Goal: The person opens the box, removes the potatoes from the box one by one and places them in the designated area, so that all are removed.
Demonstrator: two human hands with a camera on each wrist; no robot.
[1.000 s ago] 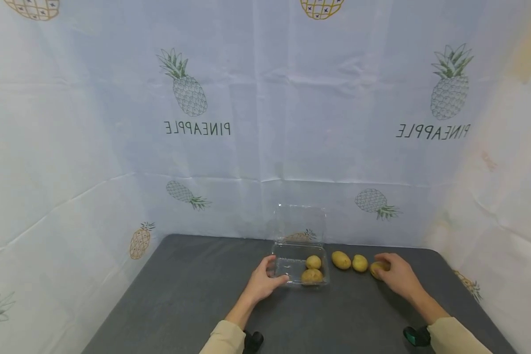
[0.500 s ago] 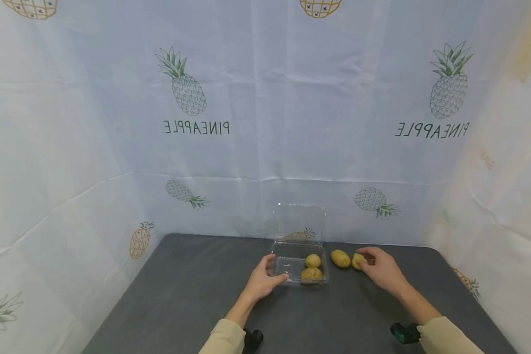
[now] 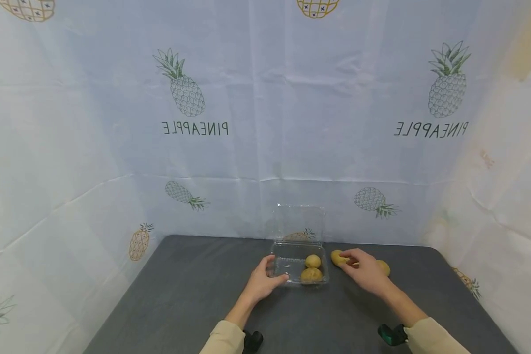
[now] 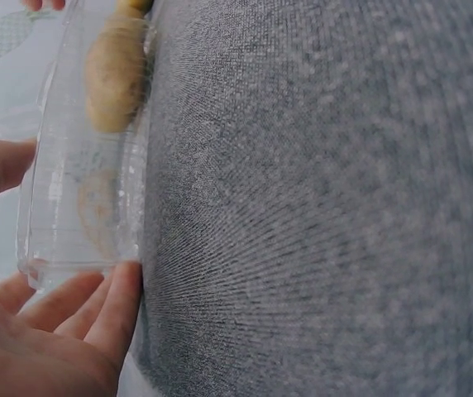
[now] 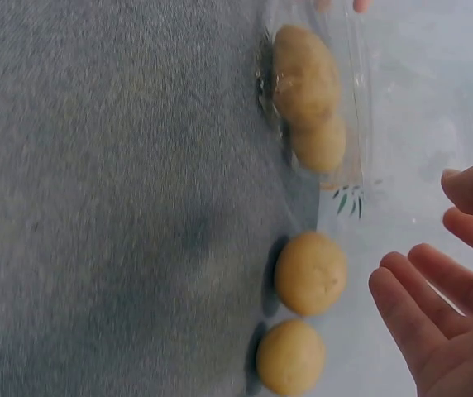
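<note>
A clear plastic clamshell box [image 3: 287, 281] sits on the grey tabletop with its lid raised behind. Inside, at the right side, are two potatoes, the front potato [image 3: 311, 275] and the rear potato [image 3: 312, 261]. My left hand [image 3: 261, 284] spans the box's left front corner, straight fingers touching its left end and thumb at the front rim. My right hand [image 3: 368, 273] hovers by the loose potatoes, fingers spread and holding nothing. Its fingertips overlap the nearest loose potato [image 3: 337, 257]; another is mostly hidden behind the hand. A third potato [image 3: 384, 267] shows beyond the knuckles.
The dark grey tabletop [image 3: 194, 295] extends to both sides and in front of the box. A white curtain [image 3: 248, 157] with printed pineapples hangs close behind the box and along both sides.
My right hand has moved left along the row, from the rightmost loose potato to the one nearest the box; that rightmost potato shows again. My left hand has stayed at the box.
</note>
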